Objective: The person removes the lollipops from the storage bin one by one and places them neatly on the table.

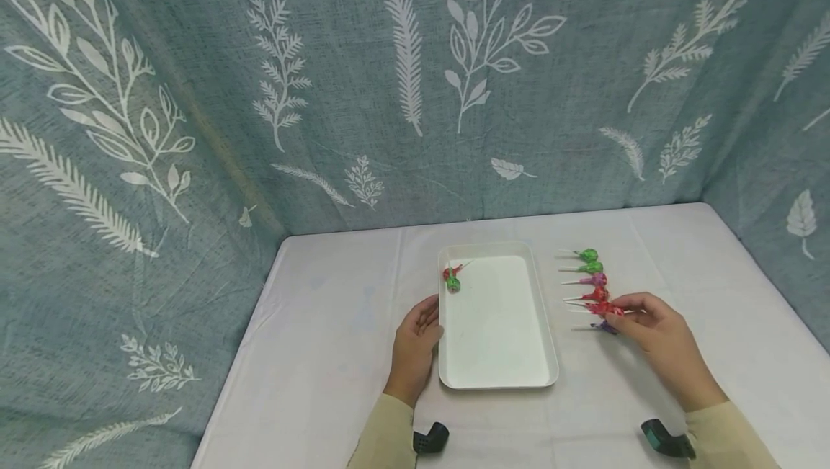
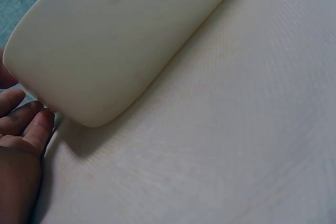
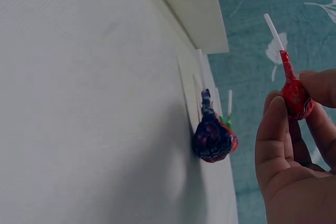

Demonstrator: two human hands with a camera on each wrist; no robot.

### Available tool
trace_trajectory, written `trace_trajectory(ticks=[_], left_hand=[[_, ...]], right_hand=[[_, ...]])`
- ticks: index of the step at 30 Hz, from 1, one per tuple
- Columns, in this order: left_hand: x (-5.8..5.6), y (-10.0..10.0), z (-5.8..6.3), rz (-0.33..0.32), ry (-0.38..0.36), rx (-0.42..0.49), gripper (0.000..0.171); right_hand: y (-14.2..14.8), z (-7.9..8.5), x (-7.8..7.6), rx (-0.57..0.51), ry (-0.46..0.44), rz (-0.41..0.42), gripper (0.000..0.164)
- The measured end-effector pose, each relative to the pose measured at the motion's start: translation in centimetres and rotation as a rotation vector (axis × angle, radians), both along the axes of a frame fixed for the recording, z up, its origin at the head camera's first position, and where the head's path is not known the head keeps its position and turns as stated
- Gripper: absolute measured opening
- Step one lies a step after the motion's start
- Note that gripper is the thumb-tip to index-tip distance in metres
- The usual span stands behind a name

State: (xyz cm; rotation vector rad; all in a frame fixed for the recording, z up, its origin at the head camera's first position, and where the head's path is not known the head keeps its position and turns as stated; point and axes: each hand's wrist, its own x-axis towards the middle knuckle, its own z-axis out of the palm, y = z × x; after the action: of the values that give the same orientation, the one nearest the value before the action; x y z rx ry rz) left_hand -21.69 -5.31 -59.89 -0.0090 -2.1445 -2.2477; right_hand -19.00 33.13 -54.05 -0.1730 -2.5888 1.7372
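My left hand (image 1: 415,346) grips the left edge of a white tray (image 1: 498,379), its curled fingers (image 2: 39,124) against the tray wall in the left wrist view. Inside the tray's far left corner lie a red lollipop (image 1: 449,273) and a green lollipop (image 1: 453,284). Between thumb and fingertips, my right hand (image 1: 658,336) pinches a red-wrapped lollipop (image 3: 297,99) by its head, white stick pointing away. A dark blue lollipop (image 3: 211,139) lies on the table just below that hand.
Right of the tray, a row of lollipops includes two green ones (image 1: 590,267), a purple one (image 1: 596,279) and another red one (image 1: 595,295). White cloth covers the table (image 1: 337,354). A teal leaf-patterned curtain (image 1: 350,94) stands behind. Black devices (image 1: 664,440) sit by both wrists.
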Motion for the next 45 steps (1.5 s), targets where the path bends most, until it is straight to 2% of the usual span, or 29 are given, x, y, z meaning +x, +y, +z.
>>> trace_trajectory(ticks=[13, 27, 36, 45], left_hand=[[0.1, 0.0, 0.3, 0.001, -0.011, -0.004, 0.054], [0.1, 0.0, 0.1, -0.002, -0.011, 0.009, 0.054], [0.2, 0.0, 0.2, 0.0, -0.009, 0.01, 0.054], [0.3, -0.1, 0.1, -0.003, -0.01, 0.005, 0.054]], right_hand=[[0.6, -0.6, 1.2, 0.053, -0.098, -0.002, 0.04], [1.3, -1.9, 2.2, 0.105, -0.178, -0.003, 0.04], [1.2, -2.3, 2.3, 0.133, -0.153, -0.006, 0.034], [1.1, -2.5, 2.3, 0.188, -0.138, 0.04, 0.034]])
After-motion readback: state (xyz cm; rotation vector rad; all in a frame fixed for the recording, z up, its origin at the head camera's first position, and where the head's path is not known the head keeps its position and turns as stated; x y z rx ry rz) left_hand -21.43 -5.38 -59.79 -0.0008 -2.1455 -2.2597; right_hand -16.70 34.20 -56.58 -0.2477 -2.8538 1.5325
